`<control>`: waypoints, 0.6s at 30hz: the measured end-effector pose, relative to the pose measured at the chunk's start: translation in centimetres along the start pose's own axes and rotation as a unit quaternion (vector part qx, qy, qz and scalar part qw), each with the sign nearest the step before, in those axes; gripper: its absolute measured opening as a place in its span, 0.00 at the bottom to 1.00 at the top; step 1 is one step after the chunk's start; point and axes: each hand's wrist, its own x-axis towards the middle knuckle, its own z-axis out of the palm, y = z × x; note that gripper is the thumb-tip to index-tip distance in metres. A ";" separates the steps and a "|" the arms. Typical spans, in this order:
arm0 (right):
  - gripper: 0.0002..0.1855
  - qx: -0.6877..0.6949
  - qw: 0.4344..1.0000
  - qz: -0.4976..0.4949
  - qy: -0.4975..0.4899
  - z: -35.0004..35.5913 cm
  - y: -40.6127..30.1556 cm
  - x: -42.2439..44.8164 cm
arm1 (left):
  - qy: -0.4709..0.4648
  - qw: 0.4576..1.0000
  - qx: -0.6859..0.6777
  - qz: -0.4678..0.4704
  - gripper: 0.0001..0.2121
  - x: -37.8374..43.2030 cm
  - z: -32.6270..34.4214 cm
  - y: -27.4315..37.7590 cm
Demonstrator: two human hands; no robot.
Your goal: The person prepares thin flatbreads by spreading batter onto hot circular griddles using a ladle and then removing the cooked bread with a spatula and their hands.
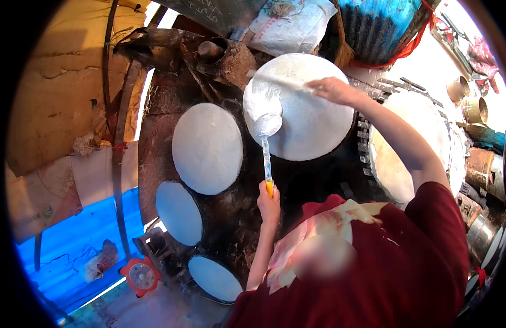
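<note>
My left hand point(269, 205) grips the yellow handle of a ladle point(266, 158), whose batter-coated bowl rests over the left part of a large round pale griddle point(318, 127). Wet white batter point(266, 96) lies on that side of the griddle, around and beyond the bowl. In my right hand point(332, 90) is a long flat spreader point(277, 80), blurred by motion, reaching leftward across the griddle's upper half. Its underside and contact with the surface cannot be made out. The rest of the griddle looks dry and smooth.
Other round pale discs point(208, 148) stand to the left and lower left. At right, a pale round sheet point(412, 143) lies on a dark slatted rack. A rusty metal burner-like part point(228, 57) sits behind the griddle, near a blue corrugated drum point(377, 28). A red fan point(141, 276) is lower left.
</note>
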 end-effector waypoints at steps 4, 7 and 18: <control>0.22 0.021 0.989 -0.067 -0.126 1.5 -1.5 -4.9 | 0.005 0.999 0.038 -0.020 0.13 -2.6 -0.3 0.4; 0.20 0.033 0.995 0.075 -0.051 -2.9 -0.2 -4.4 | -0.004 0.998 0.052 -0.044 0.15 -4.4 -0.3 0.4; 0.17 -0.011 0.998 0.011 -0.056 -3.1 2.1 3.0 | 0.064 0.985 -0.153 -0.042 0.16 -3.6 0.1 3.9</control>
